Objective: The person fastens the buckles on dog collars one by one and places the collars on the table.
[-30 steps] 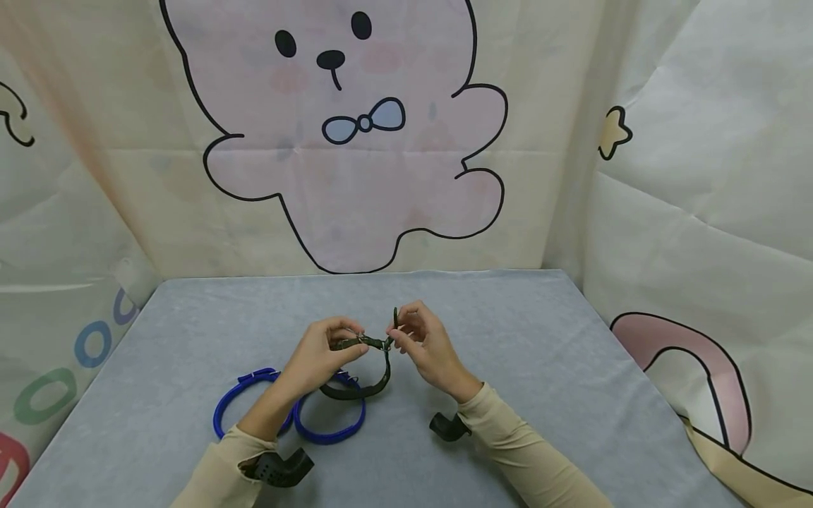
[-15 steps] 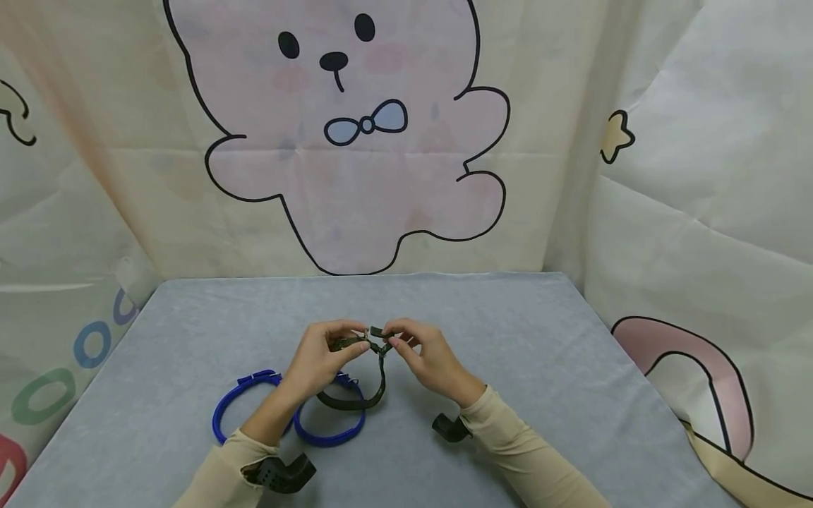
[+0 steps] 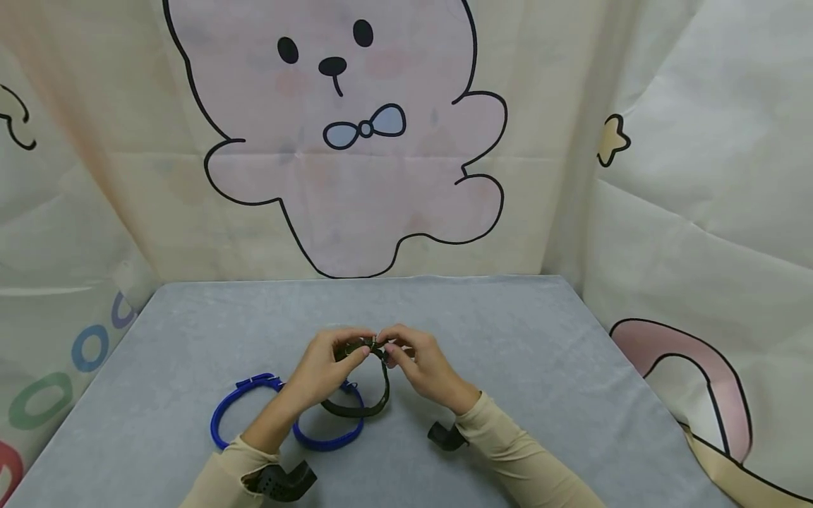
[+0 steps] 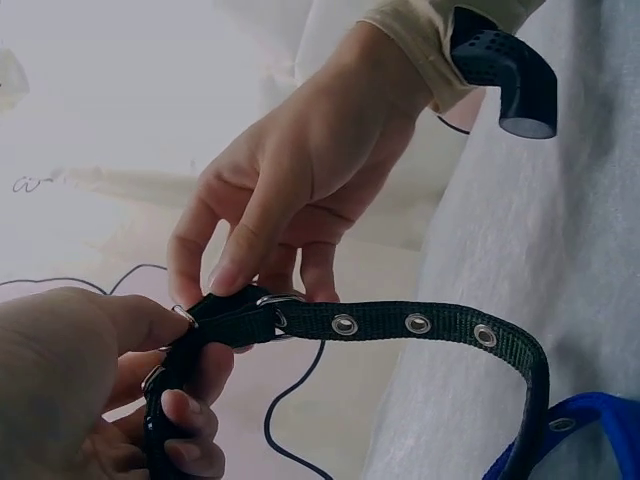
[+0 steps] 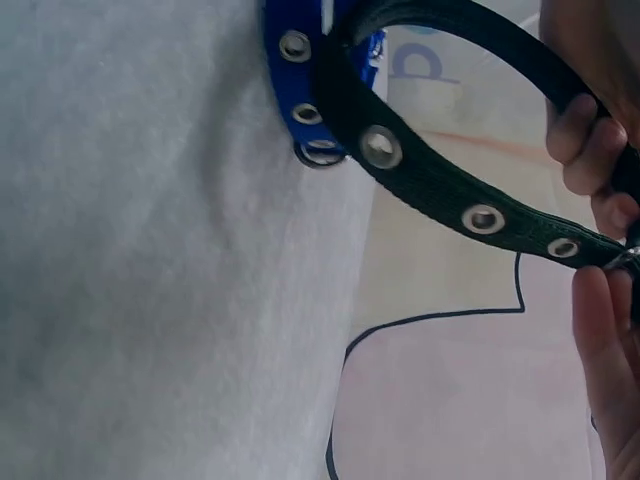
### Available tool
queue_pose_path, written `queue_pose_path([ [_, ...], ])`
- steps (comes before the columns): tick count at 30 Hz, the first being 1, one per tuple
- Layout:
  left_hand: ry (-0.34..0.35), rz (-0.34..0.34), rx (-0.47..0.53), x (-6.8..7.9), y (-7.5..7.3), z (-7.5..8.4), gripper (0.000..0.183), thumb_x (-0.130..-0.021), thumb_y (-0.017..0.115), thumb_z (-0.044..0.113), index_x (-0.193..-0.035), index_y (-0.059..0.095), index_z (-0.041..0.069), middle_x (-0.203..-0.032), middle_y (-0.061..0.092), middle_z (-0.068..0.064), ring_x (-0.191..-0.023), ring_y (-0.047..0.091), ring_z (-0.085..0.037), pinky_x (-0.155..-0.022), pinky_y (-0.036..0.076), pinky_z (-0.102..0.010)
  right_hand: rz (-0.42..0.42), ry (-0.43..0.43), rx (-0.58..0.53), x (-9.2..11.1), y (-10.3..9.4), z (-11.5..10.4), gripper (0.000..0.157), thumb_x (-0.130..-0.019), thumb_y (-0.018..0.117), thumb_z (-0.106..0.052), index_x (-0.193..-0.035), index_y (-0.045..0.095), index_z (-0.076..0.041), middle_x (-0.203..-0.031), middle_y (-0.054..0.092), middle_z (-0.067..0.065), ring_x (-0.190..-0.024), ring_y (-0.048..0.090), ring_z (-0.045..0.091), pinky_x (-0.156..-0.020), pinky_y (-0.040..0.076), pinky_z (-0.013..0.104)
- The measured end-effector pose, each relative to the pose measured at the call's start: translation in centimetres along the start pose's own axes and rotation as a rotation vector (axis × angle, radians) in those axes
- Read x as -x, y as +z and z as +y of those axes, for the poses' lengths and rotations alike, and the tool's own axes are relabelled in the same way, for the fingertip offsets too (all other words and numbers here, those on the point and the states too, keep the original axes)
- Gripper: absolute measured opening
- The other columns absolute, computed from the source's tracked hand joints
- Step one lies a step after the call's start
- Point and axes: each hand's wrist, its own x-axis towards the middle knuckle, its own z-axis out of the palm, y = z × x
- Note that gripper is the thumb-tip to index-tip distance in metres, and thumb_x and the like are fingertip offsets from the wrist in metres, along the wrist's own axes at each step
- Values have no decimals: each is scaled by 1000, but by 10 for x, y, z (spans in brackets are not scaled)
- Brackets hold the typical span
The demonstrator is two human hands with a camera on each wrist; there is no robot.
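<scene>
A dark green eyelet collar, looped and raised above the table, is held between my two hands. My left hand pinches its strap with thumb and fingers. Close on the other side, my right hand pinches the strap end by the metal buckle, fingertips almost meeting the left ones. In the left wrist view the eyelet strap runs out of the buckle and curves down. The right wrist view shows the collar's lower loop, with the buckle mostly hidden at the frame edge.
Two blue collars lie on the grey cloth-covered table: one blue collar left of my left forearm, another blue collar below the green loop. A printed fabric backdrop stands behind the table, with side panels.
The right hand has moved left toward the left hand. The collar's free end, upright before, is now folded down at the buckle between the fingers. The blue collars stay put.
</scene>
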Motion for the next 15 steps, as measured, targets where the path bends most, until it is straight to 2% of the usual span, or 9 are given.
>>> queue_pose_path([
  [4,-46,38,17,1,0,2,22,-97,68,15,-119,72,9,-97,77,-8,-68,59,-13,-61,47,-25,26,21,-40,1,4,-1,17,-103,54,-2,-117,63,-4,-111,68,17,-82,70,26,-71,61,37],
  [8,-81,87,23,1,1,5,19,-96,71,16,-113,72,8,-96,77,-8,-78,66,-17,-66,50,-25,45,37,-57,1,6,-4,18,-103,56,-5,-119,61,-4,-114,66,18,-85,70,28,-72,61,35],
  [11,-71,116,10,1,1,5,20,-95,72,18,-111,74,7,-100,77,-9,-81,68,-13,-68,51,-24,47,47,-62,1,7,-5,22,-103,56,-7,-125,60,-4,-119,67,19,-86,71,29,-73,61,33],
  [15,-10,135,-6,2,2,5,20,-95,72,19,-108,76,5,-101,77,-11,-77,65,-8,-64,51,-23,38,65,-73,1,7,-8,28,-103,56,-7,-131,59,-4,-124,66,20,-85,70,29,-73,61,37],
])
